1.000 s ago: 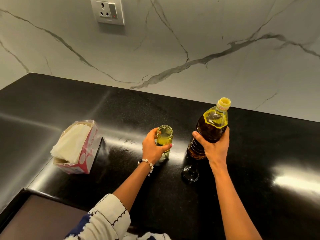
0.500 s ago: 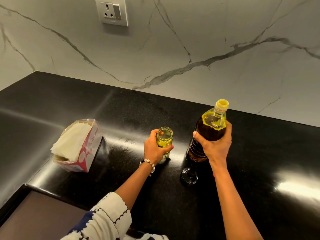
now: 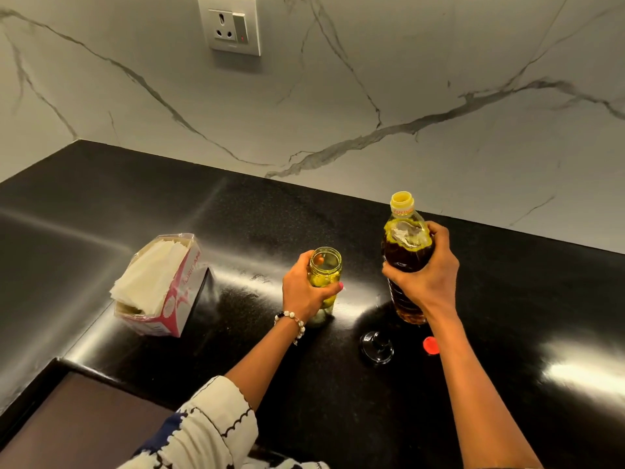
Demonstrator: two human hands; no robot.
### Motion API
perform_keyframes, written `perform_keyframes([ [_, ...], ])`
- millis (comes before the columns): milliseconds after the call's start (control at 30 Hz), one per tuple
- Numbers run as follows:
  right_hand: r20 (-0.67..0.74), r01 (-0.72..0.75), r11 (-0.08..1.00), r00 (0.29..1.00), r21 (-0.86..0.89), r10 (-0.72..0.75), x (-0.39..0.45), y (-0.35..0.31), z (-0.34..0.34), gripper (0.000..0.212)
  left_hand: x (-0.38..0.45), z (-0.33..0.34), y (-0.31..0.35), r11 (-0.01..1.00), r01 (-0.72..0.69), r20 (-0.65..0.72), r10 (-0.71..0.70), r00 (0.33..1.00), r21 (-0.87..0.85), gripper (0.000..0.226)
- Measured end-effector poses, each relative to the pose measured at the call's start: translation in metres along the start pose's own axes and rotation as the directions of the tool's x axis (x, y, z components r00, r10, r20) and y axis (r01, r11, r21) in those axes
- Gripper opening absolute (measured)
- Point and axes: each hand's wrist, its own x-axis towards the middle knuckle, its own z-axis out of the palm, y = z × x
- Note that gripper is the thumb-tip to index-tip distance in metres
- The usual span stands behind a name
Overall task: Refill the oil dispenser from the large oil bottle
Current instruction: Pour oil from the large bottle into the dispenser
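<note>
Left hand [image 3: 304, 292] wrapped round open glass oil dispenser [image 3: 324, 282] standing on black counter [image 3: 270, 225]; little yellow oil inside. Right hand [image 3: 427, 275] grips large oil bottle [image 3: 406, 252], uncapped, upright, dark oil near shoulder. Tissue box [image 3: 159, 286] left, tissues inside.

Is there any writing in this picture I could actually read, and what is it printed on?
"URIGANI", or close to it, partly cut off: red letters on the tissue box.
Orange letters on the band below the large oil bottle's cap: too blurred to read.
Wall socket: no readable marking.
</note>
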Motion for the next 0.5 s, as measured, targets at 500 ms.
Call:
perform_keyframes([
  [500, 0.263, 0.323, 0.812, 0.94, -0.486, -0.217, 0.003, -0.008, 0.0, 0.09, 0.019, -0.034, 0.054, 0.978, -0.21, -0.086, 0.209, 0.974, -0.005, 0.075],
])
